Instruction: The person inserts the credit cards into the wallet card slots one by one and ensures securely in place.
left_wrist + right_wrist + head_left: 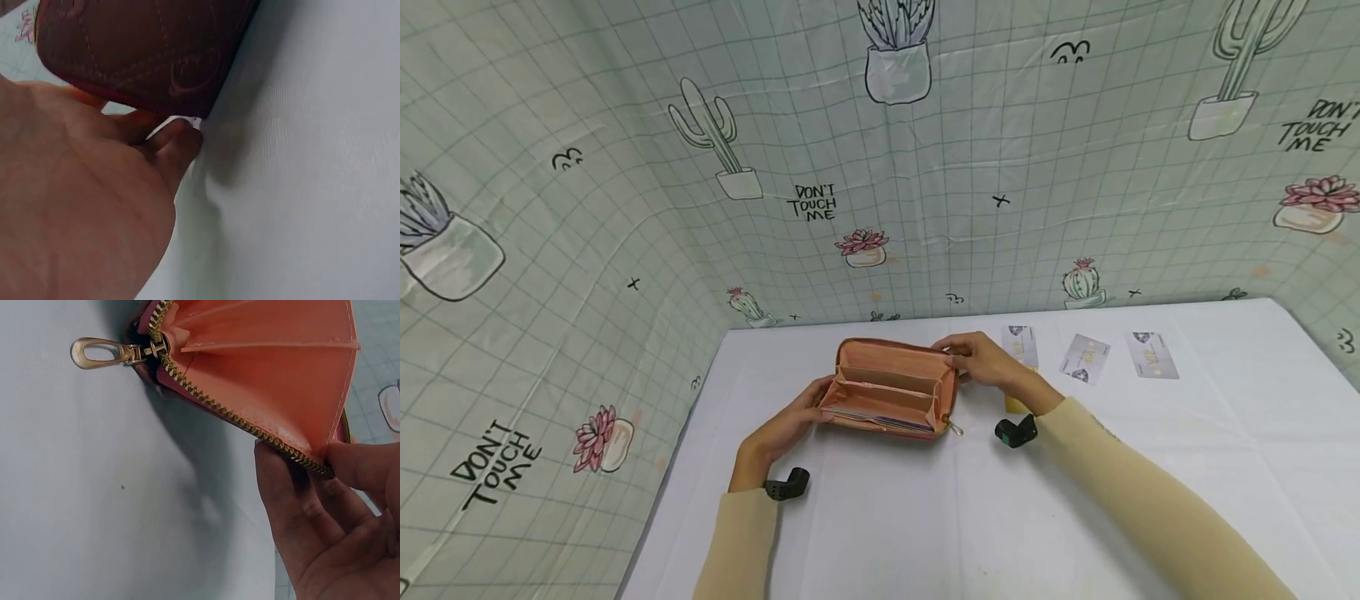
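Note:
An unzipped wallet (891, 392) spreads wide at the middle of the table, its orange lining and compartments facing up. Several thin cards or papers (880, 419) lie in its front compartment. My left hand (793, 423) grips the wallet's left end; in the left wrist view the dark red quilted outside (144, 56) hides some fingertips. At the far right corner, my right hand (985, 360) pinches the edge, thumb inside and fingers outside, beside the brass zip teeth (244, 423). A gold zipper pull (97, 353) hangs from the near right corner.
Three silver cards lie to the right on the white-covered table (1225, 467): one card (1018, 343) behind my right wrist, a tilted card (1085, 359), and another card (1152, 355). A yellow item (1017, 405) is partly hidden by that wrist. Cactus-print cloth (962, 167) surrounds the back and sides.

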A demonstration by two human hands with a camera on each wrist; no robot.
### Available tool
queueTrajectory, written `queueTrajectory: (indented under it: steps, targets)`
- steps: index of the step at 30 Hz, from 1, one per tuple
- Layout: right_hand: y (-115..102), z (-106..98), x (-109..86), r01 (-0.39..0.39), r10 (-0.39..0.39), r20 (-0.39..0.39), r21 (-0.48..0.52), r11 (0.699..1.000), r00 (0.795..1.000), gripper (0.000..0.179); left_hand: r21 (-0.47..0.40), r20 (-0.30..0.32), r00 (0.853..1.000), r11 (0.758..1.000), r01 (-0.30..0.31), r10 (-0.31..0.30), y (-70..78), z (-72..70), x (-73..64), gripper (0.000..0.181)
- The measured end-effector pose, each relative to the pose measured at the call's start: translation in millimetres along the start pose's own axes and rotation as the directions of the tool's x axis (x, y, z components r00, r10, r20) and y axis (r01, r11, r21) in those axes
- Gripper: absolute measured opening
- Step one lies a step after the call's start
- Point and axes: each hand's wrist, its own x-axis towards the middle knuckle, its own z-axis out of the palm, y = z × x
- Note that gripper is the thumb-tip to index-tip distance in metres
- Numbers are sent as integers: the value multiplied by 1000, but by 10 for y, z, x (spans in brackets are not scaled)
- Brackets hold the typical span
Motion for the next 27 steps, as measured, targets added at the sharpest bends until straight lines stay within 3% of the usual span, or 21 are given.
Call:
queueTrajectory:
  steps: [7,15,27]
  targets:
    - [41,12,44,22,-21,7,-19,1000,1000,33,-69,60,995,995,-70,75,-97,-31,-40,83]
    - [22,29,38,8,-9,-30,-21,1000,1000,32,-128,73,972,969,-211,222,-201,-35,-102,77]
    - [8,66,-34,69,-69,-21,1,998,997,32,-120,85,966,965,-235,246,-239,-35,-141,95]
